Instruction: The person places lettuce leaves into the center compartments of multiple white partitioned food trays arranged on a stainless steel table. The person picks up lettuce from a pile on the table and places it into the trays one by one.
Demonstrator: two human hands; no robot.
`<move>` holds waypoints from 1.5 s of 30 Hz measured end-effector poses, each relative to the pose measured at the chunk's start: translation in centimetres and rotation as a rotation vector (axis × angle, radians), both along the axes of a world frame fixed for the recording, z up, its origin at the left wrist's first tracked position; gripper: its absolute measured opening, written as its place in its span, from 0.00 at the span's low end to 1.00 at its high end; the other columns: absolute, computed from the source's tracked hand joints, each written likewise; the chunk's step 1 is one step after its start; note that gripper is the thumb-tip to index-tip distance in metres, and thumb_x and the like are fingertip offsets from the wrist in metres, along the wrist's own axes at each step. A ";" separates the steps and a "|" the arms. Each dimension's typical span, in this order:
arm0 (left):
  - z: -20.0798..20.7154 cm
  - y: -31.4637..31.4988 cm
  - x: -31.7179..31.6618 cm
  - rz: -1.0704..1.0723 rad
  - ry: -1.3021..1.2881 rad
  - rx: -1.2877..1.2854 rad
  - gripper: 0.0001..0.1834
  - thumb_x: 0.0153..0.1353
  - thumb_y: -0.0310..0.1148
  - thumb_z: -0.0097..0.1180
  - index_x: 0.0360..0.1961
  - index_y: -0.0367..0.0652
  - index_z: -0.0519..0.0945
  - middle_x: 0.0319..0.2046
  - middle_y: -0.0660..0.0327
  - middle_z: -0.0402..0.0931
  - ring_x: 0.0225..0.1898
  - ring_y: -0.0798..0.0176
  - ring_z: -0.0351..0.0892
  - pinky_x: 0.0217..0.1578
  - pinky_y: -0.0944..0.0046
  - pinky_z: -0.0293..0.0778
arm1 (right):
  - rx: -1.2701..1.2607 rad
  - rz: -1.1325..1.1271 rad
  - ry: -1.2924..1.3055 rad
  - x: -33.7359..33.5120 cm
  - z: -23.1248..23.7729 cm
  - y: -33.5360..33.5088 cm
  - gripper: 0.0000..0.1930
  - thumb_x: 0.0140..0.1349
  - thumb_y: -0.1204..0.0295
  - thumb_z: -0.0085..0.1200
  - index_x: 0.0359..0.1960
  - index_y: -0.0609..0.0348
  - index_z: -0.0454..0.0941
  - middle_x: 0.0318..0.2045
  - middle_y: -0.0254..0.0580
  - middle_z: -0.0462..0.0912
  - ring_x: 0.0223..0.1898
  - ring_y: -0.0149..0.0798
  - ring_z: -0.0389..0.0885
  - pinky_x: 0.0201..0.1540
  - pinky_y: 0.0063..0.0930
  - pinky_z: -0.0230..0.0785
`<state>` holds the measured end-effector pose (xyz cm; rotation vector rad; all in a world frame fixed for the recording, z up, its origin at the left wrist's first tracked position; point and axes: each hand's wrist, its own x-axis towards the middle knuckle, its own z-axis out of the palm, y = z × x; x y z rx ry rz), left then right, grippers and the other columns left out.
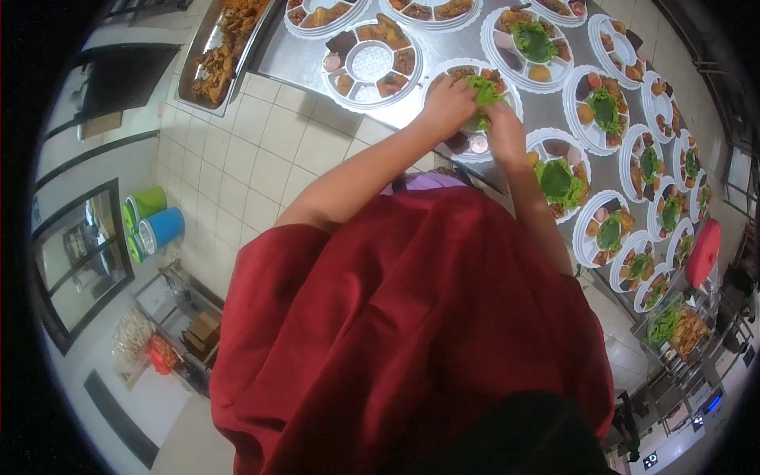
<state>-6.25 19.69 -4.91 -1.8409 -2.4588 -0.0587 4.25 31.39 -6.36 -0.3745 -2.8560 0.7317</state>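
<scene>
Single head fisheye, looking steeply down, close over steel counter [443, 119].

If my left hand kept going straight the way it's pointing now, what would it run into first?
Likely the green lettuce leaf that the left hand is already touching, over the round white divided platter. Depth is hard to judge here.

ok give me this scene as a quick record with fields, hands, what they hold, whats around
left hand: on green lettuce, over a white sectioned plate
right hand: also on the lettuce, same plate
neighbour plate: middle well bare, no lettuce
plates to the right: lettuce already in the middle
surface: steel counter
far left: metal tray of fried food
clothing: red garment
</scene>
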 end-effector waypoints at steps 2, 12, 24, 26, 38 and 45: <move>-0.8 0.5 -0.6 -0.060 0.063 -0.032 0.06 0.42 0.31 0.50 0.20 0.52 0.80 0.27 0.71 0.72 0.42 0.66 0.67 0.43 0.65 0.61 | 0.029 0.080 -0.005 -0.4 -0.4 0.3 0.09 0.50 0.79 0.41 0.31 0.60 0.75 0.33 0.47 0.75 0.39 0.48 0.73 0.39 0.38 0.67; -4.2 1.2 -0.3 0.076 0.139 -0.033 0.07 0.42 0.33 0.52 0.21 0.50 0.82 0.31 0.69 0.75 0.48 0.61 0.64 0.48 0.61 0.58 | 0.062 0.068 -0.108 -1.6 -2.8 0.3 0.13 0.51 0.80 0.40 0.39 0.61 0.73 0.37 0.49 0.74 0.41 0.50 0.72 0.41 0.38 0.67; -3.1 -1.3 3.3 0.211 0.089 -0.199 0.14 0.46 0.36 0.49 0.31 0.42 0.82 0.39 0.58 0.73 0.52 0.51 0.59 0.55 0.47 0.43 | 0.096 -0.016 -0.285 -3.0 -3.3 -1.1 0.14 0.49 0.81 0.45 0.40 0.66 0.71 0.43 0.56 0.71 0.43 0.52 0.73 0.44 0.37 0.68; -2.1 -1.6 3.4 0.211 0.026 -0.196 0.14 0.47 0.35 0.49 0.31 0.41 0.81 0.39 0.56 0.73 0.51 0.51 0.60 0.55 0.47 0.44 | -0.030 0.031 -0.242 -2.6 -3.4 -0.3 0.17 0.47 0.84 0.43 0.41 0.67 0.71 0.43 0.58 0.72 0.43 0.53 0.73 0.46 0.37 0.67; -4.8 -0.2 3.0 0.190 -0.280 -0.252 0.16 0.52 0.34 0.44 0.40 0.39 0.76 0.42 0.57 0.71 0.48 0.59 0.68 0.48 0.59 0.62 | -0.024 0.159 -0.158 -1.4 -1.1 1.4 0.12 0.46 0.81 0.42 0.31 0.60 0.77 0.31 0.52 0.76 0.36 0.53 0.74 0.39 0.42 0.67; -3.5 -0.1 4.1 0.111 0.263 -0.475 0.19 0.55 0.38 0.40 0.44 0.41 0.75 0.43 0.59 0.71 0.53 0.53 0.60 0.58 0.43 0.36 | -0.053 0.158 -0.227 -1.2 -5.2 -0.1 0.13 0.47 0.83 0.40 0.33 0.63 0.76 0.31 0.53 0.76 0.38 0.53 0.74 0.42 0.41 0.65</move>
